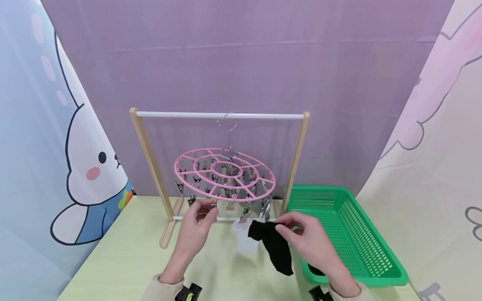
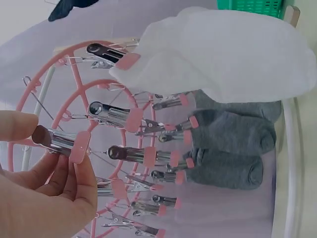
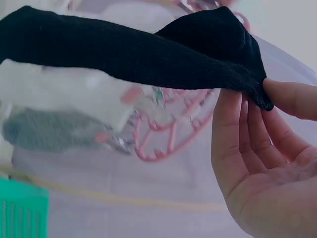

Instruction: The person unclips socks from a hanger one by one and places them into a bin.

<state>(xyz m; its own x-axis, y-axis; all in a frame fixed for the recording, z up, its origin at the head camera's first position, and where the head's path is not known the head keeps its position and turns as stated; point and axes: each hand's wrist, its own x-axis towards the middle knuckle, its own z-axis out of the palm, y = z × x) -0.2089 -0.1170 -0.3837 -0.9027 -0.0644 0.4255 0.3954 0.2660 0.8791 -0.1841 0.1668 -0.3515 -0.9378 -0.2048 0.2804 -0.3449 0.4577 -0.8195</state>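
A pink round sock hanger (image 1: 225, 173) with several metal clips hangs by its hook from the white bar. At its near edge my left hand (image 1: 197, 223) pinches a pink-tipped metal clip (image 2: 62, 141) between thumb and fingers. My right hand (image 1: 306, 234) holds a black sock (image 1: 276, 244) by one end, and the rest of it droops down to the left. A white sock (image 2: 223, 54) hangs from a clip close to the black one in the head view. Grey socks (image 2: 233, 134) hang on clips farther back.
A wooden stand (image 1: 295, 163) with a white bar (image 1: 180, 114) carries the hanger. The green basket (image 1: 380, 234) stands on the table (image 1: 124, 246) to the right, with something black at its near left corner. A purple cloth (image 1: 241, 62) hangs behind.
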